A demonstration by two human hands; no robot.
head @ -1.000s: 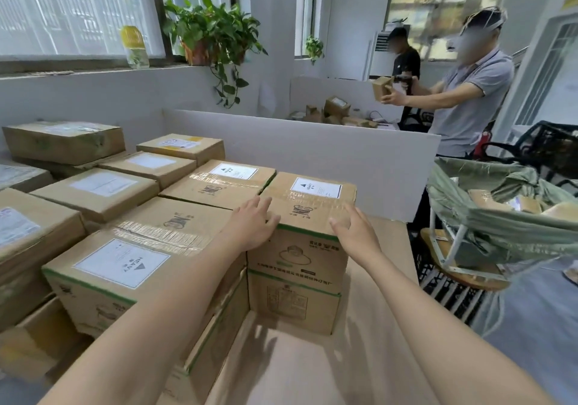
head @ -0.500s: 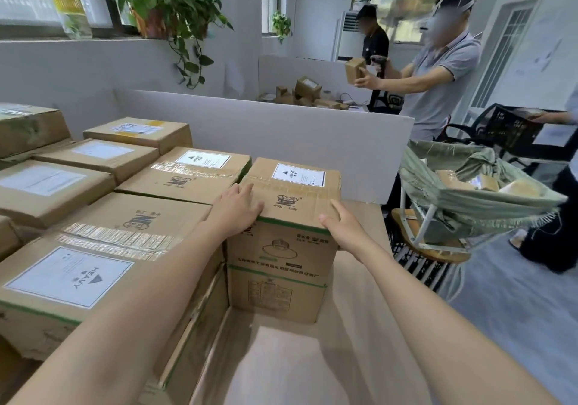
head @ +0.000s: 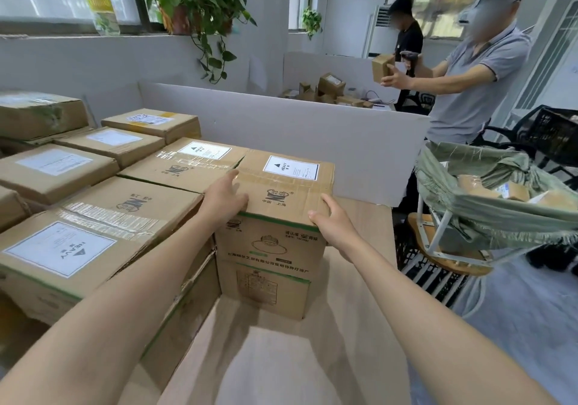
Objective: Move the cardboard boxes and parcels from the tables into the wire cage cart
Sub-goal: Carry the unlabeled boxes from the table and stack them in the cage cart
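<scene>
Both hands, left hand (head: 225, 197) and right hand (head: 335, 223), clasp the top cardboard box (head: 283, 192) with fingers wrapped over its near corners, near the surface's (head: 353, 326) far edge.

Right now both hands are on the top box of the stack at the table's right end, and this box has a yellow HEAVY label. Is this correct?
Not quite. The head view shows both hands, left and right, on the top box, but its HEAVY label is white, not yellow.
</scene>
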